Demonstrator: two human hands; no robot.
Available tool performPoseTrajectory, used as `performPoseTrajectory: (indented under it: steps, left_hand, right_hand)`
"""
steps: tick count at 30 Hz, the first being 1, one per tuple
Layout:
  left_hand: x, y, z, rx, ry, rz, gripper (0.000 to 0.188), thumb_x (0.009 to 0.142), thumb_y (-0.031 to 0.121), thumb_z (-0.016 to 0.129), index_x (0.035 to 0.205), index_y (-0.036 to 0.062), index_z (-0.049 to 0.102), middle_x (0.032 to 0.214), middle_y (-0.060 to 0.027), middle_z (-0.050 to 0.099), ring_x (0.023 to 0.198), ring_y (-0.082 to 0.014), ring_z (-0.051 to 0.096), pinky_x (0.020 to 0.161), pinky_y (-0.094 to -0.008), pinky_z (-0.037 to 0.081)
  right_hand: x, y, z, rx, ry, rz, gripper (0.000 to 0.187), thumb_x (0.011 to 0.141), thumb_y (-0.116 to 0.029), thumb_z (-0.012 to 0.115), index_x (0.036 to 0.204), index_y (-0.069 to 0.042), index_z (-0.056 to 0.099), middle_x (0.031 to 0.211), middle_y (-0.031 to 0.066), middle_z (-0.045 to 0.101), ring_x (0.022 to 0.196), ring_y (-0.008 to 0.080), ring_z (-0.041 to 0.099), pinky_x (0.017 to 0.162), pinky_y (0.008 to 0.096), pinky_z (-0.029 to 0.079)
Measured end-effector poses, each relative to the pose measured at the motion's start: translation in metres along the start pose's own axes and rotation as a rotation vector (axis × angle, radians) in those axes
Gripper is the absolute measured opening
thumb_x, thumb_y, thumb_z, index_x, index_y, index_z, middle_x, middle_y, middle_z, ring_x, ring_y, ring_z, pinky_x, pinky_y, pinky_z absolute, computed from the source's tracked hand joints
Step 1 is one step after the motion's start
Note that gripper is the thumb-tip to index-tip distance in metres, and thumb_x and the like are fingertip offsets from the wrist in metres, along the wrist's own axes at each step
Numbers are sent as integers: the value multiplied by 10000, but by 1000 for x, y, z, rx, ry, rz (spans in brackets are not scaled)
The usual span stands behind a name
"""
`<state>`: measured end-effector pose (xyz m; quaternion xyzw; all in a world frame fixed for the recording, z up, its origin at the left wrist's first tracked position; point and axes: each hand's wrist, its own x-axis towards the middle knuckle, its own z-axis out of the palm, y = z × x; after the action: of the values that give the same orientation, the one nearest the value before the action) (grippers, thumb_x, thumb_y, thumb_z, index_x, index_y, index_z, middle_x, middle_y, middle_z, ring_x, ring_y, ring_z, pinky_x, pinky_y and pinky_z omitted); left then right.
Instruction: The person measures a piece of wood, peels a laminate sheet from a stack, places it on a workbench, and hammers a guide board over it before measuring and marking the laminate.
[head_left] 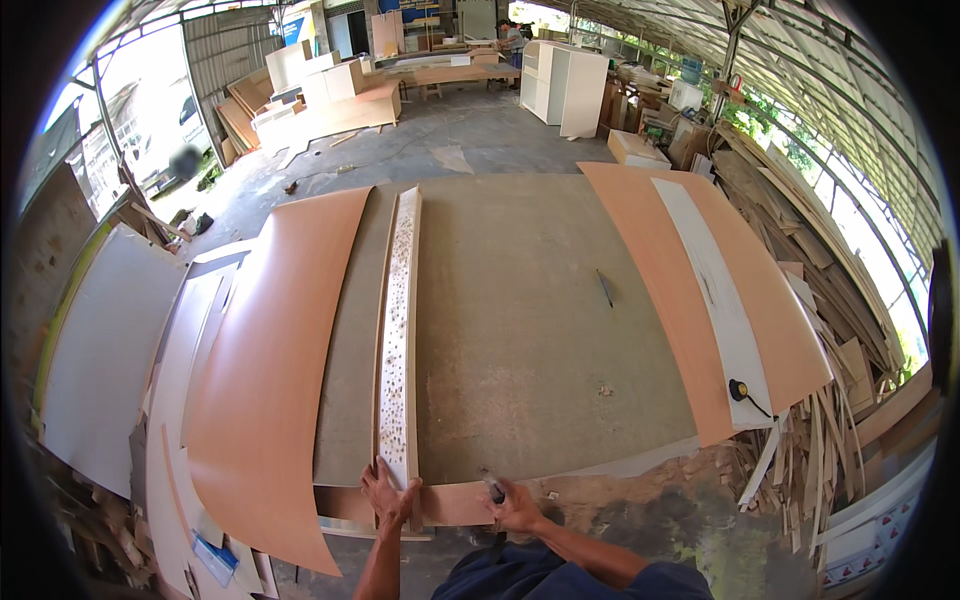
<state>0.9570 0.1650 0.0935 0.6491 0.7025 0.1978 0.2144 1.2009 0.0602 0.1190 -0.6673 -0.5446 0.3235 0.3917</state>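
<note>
We find the left hand (390, 492) laid over the near end of a long narrow board (398, 290), its fingers spread toward the left edge and its thumb toward the right; whether it grips or only presses, we cannot tell. The right hand (518, 508) is closed around a dark tool (496, 491), whose kind we cannot make out. Between the hands runs a flat wooden strip (452, 504), lying crosswise along the near edge of the worktop (520, 330).

We note that the long narrow board lies lengthwise on the worktop, left of its middle, and that its pale upper face is thickly speckled with dark spots. To its right lies a thin dark pencil (605, 288).

At the left side we record a curved reddish-brown sheet (270, 370). At the right side lies a similar sheet (640, 270), bearing a white strip (715, 290) with a yellow and black tape measure (738, 389) near its close end.

Farther out, we observe a heap of offcuts (815, 450), leaning planks (810, 220), a pale cabinet (565, 88) and, at the back, another person (513, 42).
</note>
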Motion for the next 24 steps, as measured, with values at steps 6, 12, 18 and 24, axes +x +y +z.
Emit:
performPoseTrajectory:
  steps: [6,12,18,24]
  left_hand:
    - [-7,1,11,-233,-116,16,966,637,496,756,1400,-17,460,1339,-242,419,1264,-398,354,1064,-474,324]
    - [-50,61,50,-308,-184,4,929,664,500,776,1391,3,481,1355,-222,401,1263,-388,366,1071,-447,330]
    - [-85,119,118,-522,-382,23,858,692,468,754,1351,-26,513,1355,-236,372,1267,-367,337,1062,-417,334]
    - [-120,168,154,-469,-489,398,609,671,337,733,1188,24,652,1298,-195,496,1220,-336,390,1021,-403,375]
  right_hand:
    - [-10,-55,-36,-16,-61,37,364,844,-305,728,937,22,597,704,170,601,616,289,576,614,396,470]
    - [-41,-54,-109,21,1,42,352,830,-284,740,894,14,565,704,173,593,646,326,592,602,421,460]
    - [-68,-58,-178,-48,98,-4,332,823,-261,749,907,5,567,696,179,601,656,359,627,602,430,476]
    - [-91,-77,-228,-62,141,-93,329,815,-277,769,852,-8,583,659,157,604,612,314,627,580,396,486]
